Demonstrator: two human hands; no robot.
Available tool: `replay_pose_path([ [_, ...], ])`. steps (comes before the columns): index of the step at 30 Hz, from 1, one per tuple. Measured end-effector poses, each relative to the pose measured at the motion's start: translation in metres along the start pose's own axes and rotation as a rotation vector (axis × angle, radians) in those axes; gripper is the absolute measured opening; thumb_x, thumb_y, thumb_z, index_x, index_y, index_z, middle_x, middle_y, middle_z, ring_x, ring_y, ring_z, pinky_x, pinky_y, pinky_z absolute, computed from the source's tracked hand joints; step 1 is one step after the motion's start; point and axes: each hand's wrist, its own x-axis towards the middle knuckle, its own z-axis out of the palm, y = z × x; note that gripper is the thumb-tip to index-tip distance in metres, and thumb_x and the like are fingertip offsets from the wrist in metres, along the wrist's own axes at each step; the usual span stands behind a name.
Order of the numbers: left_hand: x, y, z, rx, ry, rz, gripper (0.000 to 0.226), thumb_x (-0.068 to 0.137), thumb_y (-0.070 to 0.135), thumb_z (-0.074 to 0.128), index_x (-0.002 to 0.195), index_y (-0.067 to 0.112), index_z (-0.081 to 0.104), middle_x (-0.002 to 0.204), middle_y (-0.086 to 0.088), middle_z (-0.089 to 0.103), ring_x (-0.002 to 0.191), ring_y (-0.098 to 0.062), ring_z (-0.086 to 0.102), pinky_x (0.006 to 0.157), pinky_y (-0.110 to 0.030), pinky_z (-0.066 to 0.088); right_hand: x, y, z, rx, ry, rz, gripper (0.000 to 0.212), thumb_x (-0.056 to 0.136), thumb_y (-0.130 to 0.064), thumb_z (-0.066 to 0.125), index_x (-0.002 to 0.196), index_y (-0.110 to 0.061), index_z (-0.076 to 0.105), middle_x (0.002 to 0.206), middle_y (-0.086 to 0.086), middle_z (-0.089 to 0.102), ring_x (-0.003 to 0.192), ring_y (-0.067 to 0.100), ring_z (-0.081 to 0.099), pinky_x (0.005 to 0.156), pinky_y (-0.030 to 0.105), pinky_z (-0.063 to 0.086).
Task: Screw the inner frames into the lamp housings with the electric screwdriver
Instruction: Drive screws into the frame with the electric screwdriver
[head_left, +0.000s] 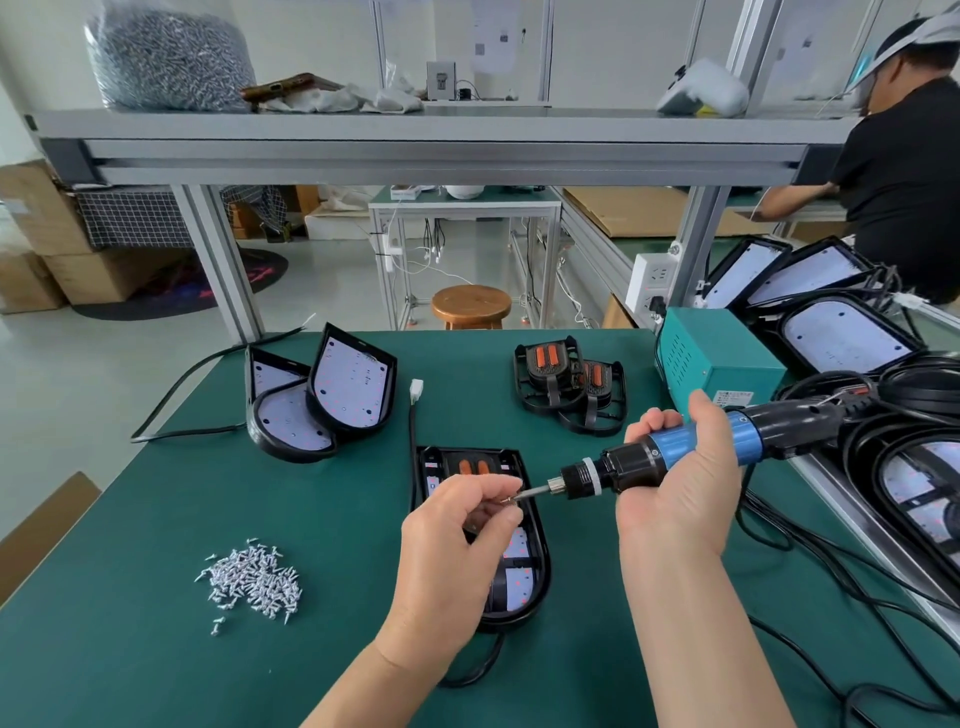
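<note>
A black lamp housing (535, 571) lies flat in the middle of the green table, an inner frame with orange parts (470, 466) seated in it. My right hand (675, 488) grips the blue-and-black electric screwdriver (670, 457) level above the housing, bit pointing left. My left hand (457, 525) pinches a small screw (506, 500) against the bit tip. A loose pile of silver screws (254, 577) lies at the front left.
Two lamp housings (317, 400) lean together at the back left. Two spare inner frames (569, 384) sit at the back centre. A teal power box (717, 358), more housings (852, 332) and tangled black cables (883, 571) fill the right side. Another person (904, 171) works at the far right.
</note>
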Motion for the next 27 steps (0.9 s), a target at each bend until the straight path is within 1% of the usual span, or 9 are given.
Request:
replay_pose_path([
  [3,0.004,-0.006,-0.007,0.145,0.042,0.102,0.054,0.082,0.011,0.08,0.122,0.043,0.065,0.109,0.021,0.066,0.105,0.001,0.059,0.091,-0.009,0.042,0.006,0.0,0.004,-0.01,-0.031,-0.021,0.038,0.09,-0.016,0.074,0.123,-0.011,0.057,0.072,0.001,0.058,0.063,0.015,0.06,0.06,0.027,0.054],
  [5,0.011,-0.013,-0.017,0.22,0.169,0.062,0.055,0.082,0.027,0.079,0.132,0.037,0.061,0.122,0.018,0.054,0.118,0.001,0.051,0.099,-0.015,0.038,0.012,0.0,0.01,-0.027,-0.055,-0.06,0.03,0.09,-0.015,0.074,0.114,-0.012,0.057,0.07,0.0,0.058,0.061,0.015,0.06,0.061,0.027,0.054],
  [7,0.024,-0.02,-0.026,0.21,0.228,-0.169,0.059,0.082,0.042,0.074,0.136,0.031,0.053,0.123,0.01,0.047,0.117,-0.006,0.051,0.097,-0.027,0.04,0.019,0.001,0.017,-0.057,-0.086,-0.122,0.025,0.089,-0.014,0.073,0.109,-0.013,0.057,0.066,0.0,0.058,0.058,0.016,0.059,0.062,0.028,0.054],
  [9,0.038,-0.028,-0.034,0.206,0.154,-0.418,0.068,0.084,0.051,0.072,0.14,0.023,0.046,0.116,0.006,0.05,0.108,-0.012,0.054,0.092,-0.032,0.04,0.026,0.003,0.026,-0.101,-0.138,-0.185,0.021,0.088,-0.013,0.072,0.102,-0.012,0.056,0.065,0.001,0.057,0.056,0.018,0.058,0.06,0.03,0.052],
  [11,0.047,-0.036,-0.037,0.194,0.037,-0.542,0.078,0.083,0.058,0.072,0.141,0.016,0.042,0.107,0.008,0.054,0.107,-0.018,0.055,0.09,-0.034,0.041,0.033,0.008,0.037,-0.163,-0.197,-0.239,0.02,0.087,-0.012,0.072,0.098,-0.011,0.055,0.066,0.003,0.055,0.055,0.02,0.056,0.058,0.031,0.051],
  [13,0.053,-0.039,-0.039,0.162,-0.039,-0.575,0.085,0.074,0.063,0.076,0.137,0.016,0.043,0.11,0.009,0.057,0.11,-0.018,0.056,0.088,-0.033,0.043,0.038,0.017,0.048,-0.228,-0.264,-0.276,0.018,0.087,-0.009,0.072,0.095,-0.013,0.056,0.066,0.003,0.056,0.055,0.02,0.057,0.058,0.032,0.051],
  [17,0.054,-0.046,-0.034,0.147,-0.12,-0.567,0.058,0.073,0.043,0.088,0.113,0.019,0.054,0.113,0.004,0.067,0.102,-0.013,0.066,0.084,-0.032,0.053,0.046,0.036,0.062,-0.331,-0.361,-0.282,0.018,0.088,-0.007,0.072,0.093,-0.013,0.056,0.062,-0.001,0.058,0.052,0.016,0.057,0.057,0.031,0.054],
  [19,0.053,-0.047,-0.034,0.089,-0.106,-0.563,0.047,0.073,0.036,0.089,0.104,0.024,0.055,0.108,0.005,0.07,0.097,-0.011,0.068,0.075,-0.027,0.052,0.05,0.045,0.066,-0.374,-0.394,-0.263,0.018,0.089,-0.007,0.072,0.095,-0.011,0.056,0.061,0.0,0.058,0.051,0.017,0.057,0.056,0.029,0.053],
  [27,0.05,-0.051,-0.032,0.013,-0.083,-0.545,0.042,0.076,0.033,0.088,0.104,0.027,0.057,0.104,0.009,0.073,0.092,-0.008,0.071,0.069,-0.022,0.05,0.055,0.069,0.066,-0.457,-0.43,-0.173,0.019,0.087,-0.013,0.074,0.098,-0.01,0.058,0.071,0.01,0.057,0.059,0.026,0.056,0.054,0.028,0.052],
])
